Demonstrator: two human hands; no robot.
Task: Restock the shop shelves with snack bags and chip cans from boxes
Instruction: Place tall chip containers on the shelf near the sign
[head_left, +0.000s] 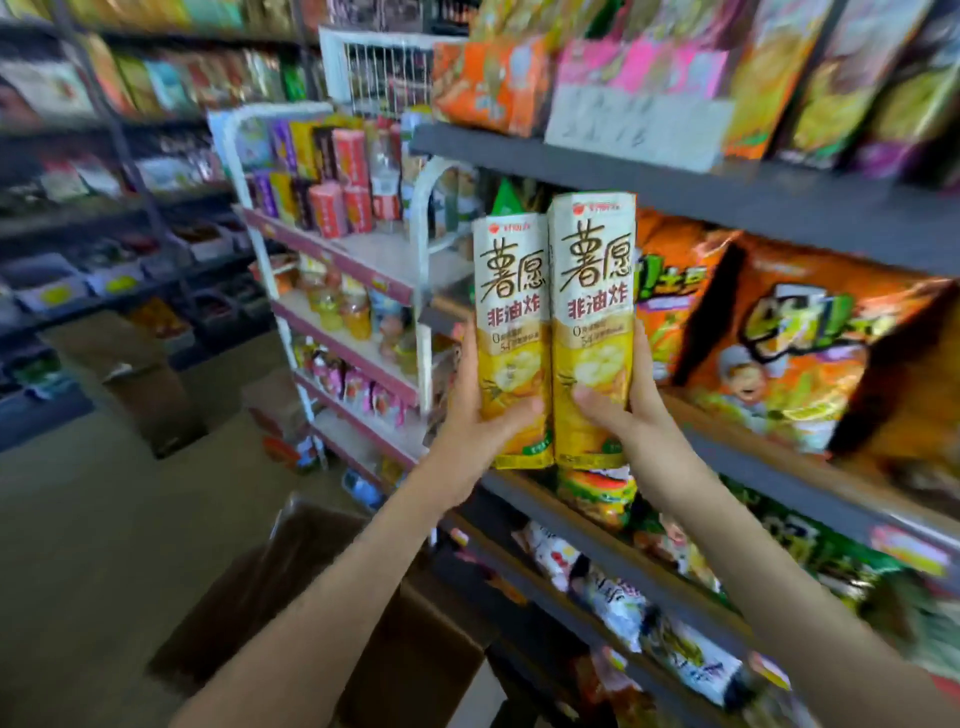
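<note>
We've got two tall yellow-and-white chip cans up at 12 o'clock, upright, side by side & touching. Our L hand (480, 415) wraps the lower part of the L can (511, 312): thumb across the front, fingers curled round the outer side. R hand (631, 410) clamps the R can (592, 291) the same way, thumb on the front near the bottom. Both cans are held off the floor in front of the grey shelf (737, 457); can't tell if the bottoms touch its edge. Orange snack bags (810, 353) stand on that shelf at 3 o'clock of the cans. Open cardboard box (311, 571) at 7 o'clock, white rack (363, 260) w/ drinks at 10 o'clock.
</note>
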